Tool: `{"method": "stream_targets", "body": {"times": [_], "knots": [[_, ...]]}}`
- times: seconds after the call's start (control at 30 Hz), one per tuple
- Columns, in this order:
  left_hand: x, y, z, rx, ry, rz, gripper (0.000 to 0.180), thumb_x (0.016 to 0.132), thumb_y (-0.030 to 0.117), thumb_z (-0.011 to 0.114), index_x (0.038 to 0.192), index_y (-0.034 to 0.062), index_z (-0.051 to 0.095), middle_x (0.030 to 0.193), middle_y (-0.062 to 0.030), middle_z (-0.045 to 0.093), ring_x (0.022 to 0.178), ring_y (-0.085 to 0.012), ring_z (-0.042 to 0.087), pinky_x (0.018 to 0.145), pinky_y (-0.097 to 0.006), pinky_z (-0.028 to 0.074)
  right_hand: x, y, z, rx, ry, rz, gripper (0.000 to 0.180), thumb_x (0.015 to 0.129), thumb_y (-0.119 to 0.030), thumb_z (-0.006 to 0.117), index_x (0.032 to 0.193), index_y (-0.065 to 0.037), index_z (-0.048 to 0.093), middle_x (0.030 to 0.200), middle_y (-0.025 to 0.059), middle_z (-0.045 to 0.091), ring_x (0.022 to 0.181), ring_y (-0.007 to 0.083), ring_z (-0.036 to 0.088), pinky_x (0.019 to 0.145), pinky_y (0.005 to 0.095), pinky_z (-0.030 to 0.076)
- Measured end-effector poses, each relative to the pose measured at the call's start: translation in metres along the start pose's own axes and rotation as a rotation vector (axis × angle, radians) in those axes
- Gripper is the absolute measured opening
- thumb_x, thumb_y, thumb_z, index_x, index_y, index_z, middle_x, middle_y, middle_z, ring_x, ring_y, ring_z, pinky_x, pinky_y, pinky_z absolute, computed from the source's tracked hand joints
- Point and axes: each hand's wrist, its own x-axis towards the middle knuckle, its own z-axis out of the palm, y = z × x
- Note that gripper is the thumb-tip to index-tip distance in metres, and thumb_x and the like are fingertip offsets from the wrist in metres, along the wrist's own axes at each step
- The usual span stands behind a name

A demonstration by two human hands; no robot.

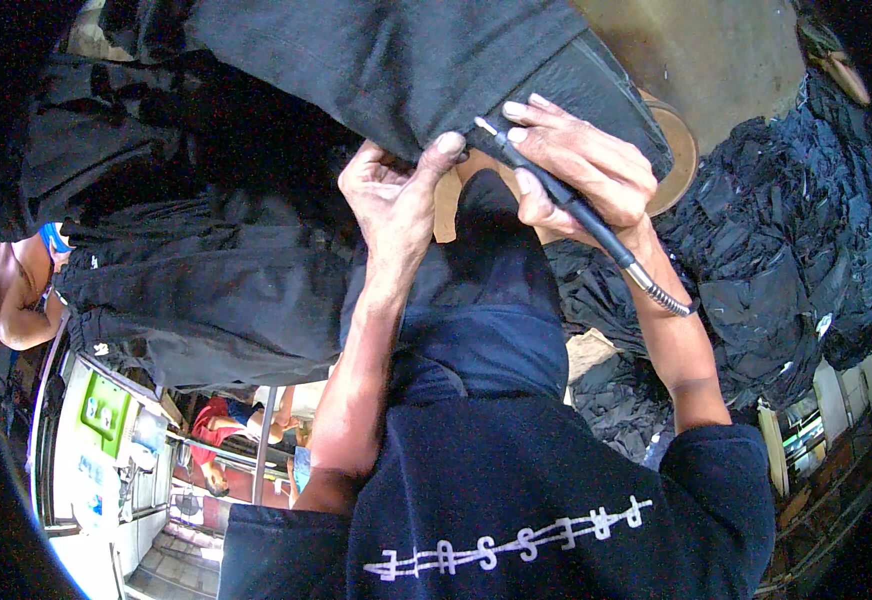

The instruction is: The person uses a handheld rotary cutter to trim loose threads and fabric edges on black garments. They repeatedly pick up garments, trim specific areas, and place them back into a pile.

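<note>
Dark grey-black cloth [386,55], which looks like a heavy denim garment, is spread in front of me. My left hand [391,195] is closed on its near edge, thumb on top, the other fingers partly hidden under the fold. In my right hand [596,165] is a slim black pen-shaped rotary tool handpiece [586,215], held like a pencil. A metal collar and coiled spring form its rear end, by my wrist. Its pale tip points up and left, close to the cloth edge beside my left thumb; whether it touches, I cannot tell.
Dark garments lie heaped on the right [756,240] and piled on the left [206,290]. A tan round-edged seat or board [678,150] shows beyond my right hand, with bare floor [706,50] behind. One person's arm [21,300] is at the far left; another person in red [218,430] is farther off.
</note>
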Motion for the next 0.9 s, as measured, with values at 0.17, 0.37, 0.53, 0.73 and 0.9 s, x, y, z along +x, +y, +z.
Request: {"method": "stream_targets", "body": {"times": [0.17, 0.37, 0.53, 0.73, 0.9], "knots": [[0.0013, -0.0003, -0.0011, 0.001, -0.011, 0.000, 0.024, 0.089, 0.001, 0.088, 0.109, -0.0042, 0.075, 0.103, -0.0104, 0.079, 0.090, -0.0163, 0.074, 0.086, -0.032, 0.060, -0.0004, -0.0008, -0.0011, -0.015, 0.010, 0.030, 0.023, 0.074, 0.005, 0.078, 0.097, 0.004, 0.079, 0.096, 0.0166, 0.080, 0.102, 0.0331, 0.081, 0.098, 0.0493, 0.066], [0.0012, -0.0007, -0.0016, 0.010, -0.008, 0.001, 0.024, 0.089, 0.000, 0.088, 0.109, -0.0043, 0.075, 0.103, -0.0107, 0.079, 0.090, -0.0165, 0.074, 0.086, -0.032, 0.060, -0.0014, 0.0016, 0.0005, -0.048, 0.064, 0.040, 0.024, 0.072, 0.005, 0.078, 0.097, 0.004, 0.079, 0.095, 0.0165, 0.080, 0.100, 0.0329, 0.081, 0.097, 0.0484, 0.066], [0.0015, -0.0001, -0.0003, -0.028, -0.001, -0.009, 0.024, 0.089, 0.000, 0.088, 0.109, -0.0046, 0.075, 0.103, -0.0109, 0.079, 0.091, -0.0165, 0.074, 0.087, -0.032, 0.060, -0.0032, 0.0025, 0.0002, -0.050, 0.087, 0.072, 0.023, 0.073, 0.004, 0.077, 0.096, 0.004, 0.079, 0.095, 0.0158, 0.080, 0.100, 0.0324, 0.082, 0.096, 0.0479, 0.066], [0.0013, -0.0001, -0.0008, -0.011, 0.009, -0.017, 0.025, 0.089, 0.001, 0.088, 0.108, -0.0048, 0.074, 0.104, -0.0118, 0.079, 0.091, -0.0174, 0.075, 0.087, -0.033, 0.061, -0.0031, 0.0045, -0.0014, -0.080, 0.105, 0.085, 0.023, 0.074, 0.002, 0.077, 0.097, 0.004, 0.079, 0.095, 0.0158, 0.080, 0.099, 0.0327, 0.082, 0.096, 0.0477, 0.066], [0.0011, -0.0008, -0.0018, -0.020, 0.005, -0.017, 0.025, 0.089, 0.001, 0.089, 0.108, -0.0049, 0.074, 0.104, -0.0123, 0.079, 0.092, -0.0178, 0.075, 0.087, -0.033, 0.061, -0.0022, 0.0037, -0.0050, -0.116, 0.115, 0.109, 0.022, 0.079, 0.003, 0.074, 0.101, 0.008, 0.078, 0.096, 0.0204, 0.080, 0.102, 0.0364, 0.081, 0.099, 0.0515, 0.064]]}}
